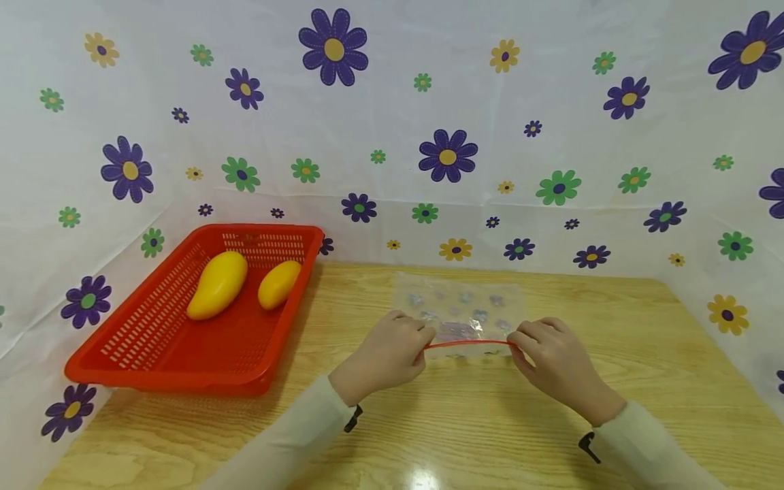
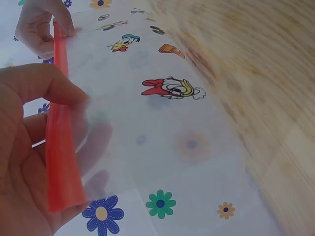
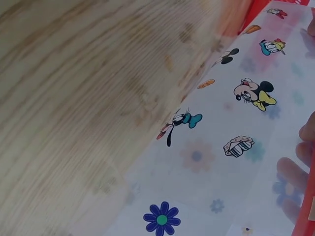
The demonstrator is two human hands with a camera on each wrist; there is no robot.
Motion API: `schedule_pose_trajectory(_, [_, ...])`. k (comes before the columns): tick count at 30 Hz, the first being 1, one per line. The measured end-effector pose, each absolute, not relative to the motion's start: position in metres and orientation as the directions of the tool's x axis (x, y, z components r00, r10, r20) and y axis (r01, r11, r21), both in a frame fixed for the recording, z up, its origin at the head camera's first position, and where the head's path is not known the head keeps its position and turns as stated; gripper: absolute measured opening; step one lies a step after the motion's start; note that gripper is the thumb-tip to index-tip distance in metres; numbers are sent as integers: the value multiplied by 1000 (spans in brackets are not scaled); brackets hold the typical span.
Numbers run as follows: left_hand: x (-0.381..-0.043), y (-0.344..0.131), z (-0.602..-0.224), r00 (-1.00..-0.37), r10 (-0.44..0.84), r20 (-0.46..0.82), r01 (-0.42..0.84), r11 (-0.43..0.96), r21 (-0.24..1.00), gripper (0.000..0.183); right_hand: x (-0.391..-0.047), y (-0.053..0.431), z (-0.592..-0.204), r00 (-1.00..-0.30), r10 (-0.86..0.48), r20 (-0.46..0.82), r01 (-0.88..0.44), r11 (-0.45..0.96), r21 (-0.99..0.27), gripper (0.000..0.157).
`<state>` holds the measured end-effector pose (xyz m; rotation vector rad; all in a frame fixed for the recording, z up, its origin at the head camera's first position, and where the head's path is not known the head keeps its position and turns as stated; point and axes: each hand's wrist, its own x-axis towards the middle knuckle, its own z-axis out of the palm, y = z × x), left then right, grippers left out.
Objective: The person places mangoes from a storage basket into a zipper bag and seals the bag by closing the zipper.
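Note:
A see-through zip bag (image 1: pixel 453 299) with a red zip strip (image 1: pixel 468 342) is held up over the wooden table. My left hand (image 1: pixel 392 348) pinches the strip at its left end, thumb on one face and fingers behind, as the left wrist view shows. At the other end my right hand (image 1: pixel 554 361) grips the strip too. Cartoon figures are printed on the film; a duck with a red bow (image 2: pixel 172 88) shows in the left wrist view. Through the film, the right wrist view shows fingertips (image 3: pixel 290 184) behind the bag.
A red plastic basket (image 1: pixel 165 381) stands at the left of the table (image 1: pixel 465 442), holding a large mango (image 1: pixel 218 286) and a smaller one (image 1: pixel 279 284). White flowered cloth (image 1: pixel 392 109) hangs behind and along both sides.

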<state>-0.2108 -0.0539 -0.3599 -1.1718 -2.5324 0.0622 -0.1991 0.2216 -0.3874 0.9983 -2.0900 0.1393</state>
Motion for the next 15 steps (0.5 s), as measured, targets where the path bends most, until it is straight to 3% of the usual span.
schedule_pose_trajectory(7, [-214,-59,-364,-607,719,338,715,680,-164,10,-201,214,-386,-358,-602,713,-694,683,228,44])
schedule_pose_trajectory(12, [-218,-62,-366,-600,712,363,714,682,-157,10,-201,215,-384,-410,-605,682,-693,693,198,7])
schedule_pose_trajectory(15, [-219,-64,-368,-608,704,368,707,690,-152,11,-200,218,-384,-450,-595,666,-681,711,174,22])
